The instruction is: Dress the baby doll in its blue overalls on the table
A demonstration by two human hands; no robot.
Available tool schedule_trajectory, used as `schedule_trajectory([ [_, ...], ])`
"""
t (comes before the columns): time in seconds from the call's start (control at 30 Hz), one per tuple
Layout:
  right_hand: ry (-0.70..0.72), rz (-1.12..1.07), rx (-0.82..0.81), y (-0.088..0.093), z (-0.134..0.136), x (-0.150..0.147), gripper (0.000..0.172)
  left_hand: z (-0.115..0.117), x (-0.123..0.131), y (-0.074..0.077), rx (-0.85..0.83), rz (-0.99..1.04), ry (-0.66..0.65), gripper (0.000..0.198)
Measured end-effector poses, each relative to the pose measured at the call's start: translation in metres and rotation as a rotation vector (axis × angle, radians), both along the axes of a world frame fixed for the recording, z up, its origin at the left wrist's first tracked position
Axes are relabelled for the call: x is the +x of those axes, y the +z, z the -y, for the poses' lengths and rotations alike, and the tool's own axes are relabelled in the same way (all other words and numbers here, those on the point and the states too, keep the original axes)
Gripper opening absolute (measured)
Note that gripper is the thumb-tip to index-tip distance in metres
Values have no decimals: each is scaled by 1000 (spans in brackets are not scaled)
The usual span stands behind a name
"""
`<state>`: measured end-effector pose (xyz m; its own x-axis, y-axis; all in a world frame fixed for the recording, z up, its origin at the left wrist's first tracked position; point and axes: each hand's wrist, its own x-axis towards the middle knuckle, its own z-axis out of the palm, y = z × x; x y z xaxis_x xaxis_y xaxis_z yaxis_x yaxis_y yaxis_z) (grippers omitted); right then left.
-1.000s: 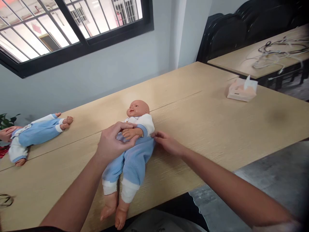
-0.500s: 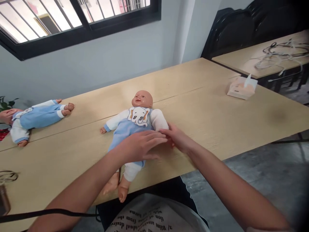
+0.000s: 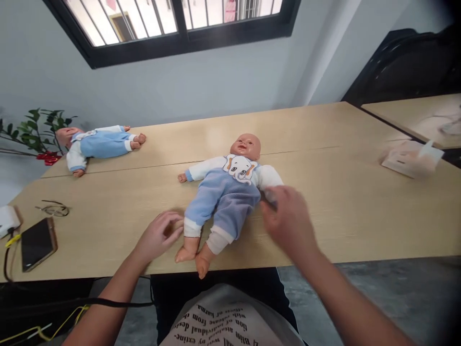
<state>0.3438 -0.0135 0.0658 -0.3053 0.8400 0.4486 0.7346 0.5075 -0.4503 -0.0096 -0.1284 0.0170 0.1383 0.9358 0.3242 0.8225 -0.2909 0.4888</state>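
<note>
A baby doll (image 3: 230, 197) in a blue and white outfit with an elephant bib lies face up on the wooden table (image 3: 342, 206), its feet at the near edge. Beside the doll's lower leg rests my left hand (image 3: 158, 235), fingers curved and apart, holding nothing. My right hand (image 3: 288, 216) is at the doll's sleeve on the right side, blurred by motion; its fingers partly cover the end of that sleeve, and whether they grip it is unclear.
A second doll (image 3: 104, 143) lies at the back left near a plant (image 3: 32, 132). Glasses (image 3: 54, 208), a phone (image 3: 39, 244) and a white device (image 3: 7, 220) are on the left. A tissue box (image 3: 408, 159) stands on the right.
My left hand has moved off the doll's body to beside its leg. My right hand stays near the sleeve. The view has shifted left, showing the phone and plant more fully.
</note>
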Motion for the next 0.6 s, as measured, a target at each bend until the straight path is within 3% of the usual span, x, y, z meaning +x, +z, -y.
schedule_trajectory([
  [0.1, 604, 98, 44, 2, 74, -64, 10, -3, 6, -11, 48, 34, 9, 22],
  [0.13, 716, 179, 60, 0, 95, -82, 12, -5, 7, -14, 66, 48, 9, 19],
  [0.2, 734, 300, 120, -6, 124, -110, 8, -8, 9, -18, 102, 61, 6, 14],
  [0.27, 641, 372, 174, -13, 136, -127, 12, -9, 10, -21, 138, 43, -15, 9],
  [0.37, 543, 415, 208, -24, 134, -140, 8, -9, 10, -24, 206, -14, -64, 6],
  [0.6, 543, 331, 305, -34, 122, -137, 19, 2, 10, -21, 214, -70, -121, 10],
])
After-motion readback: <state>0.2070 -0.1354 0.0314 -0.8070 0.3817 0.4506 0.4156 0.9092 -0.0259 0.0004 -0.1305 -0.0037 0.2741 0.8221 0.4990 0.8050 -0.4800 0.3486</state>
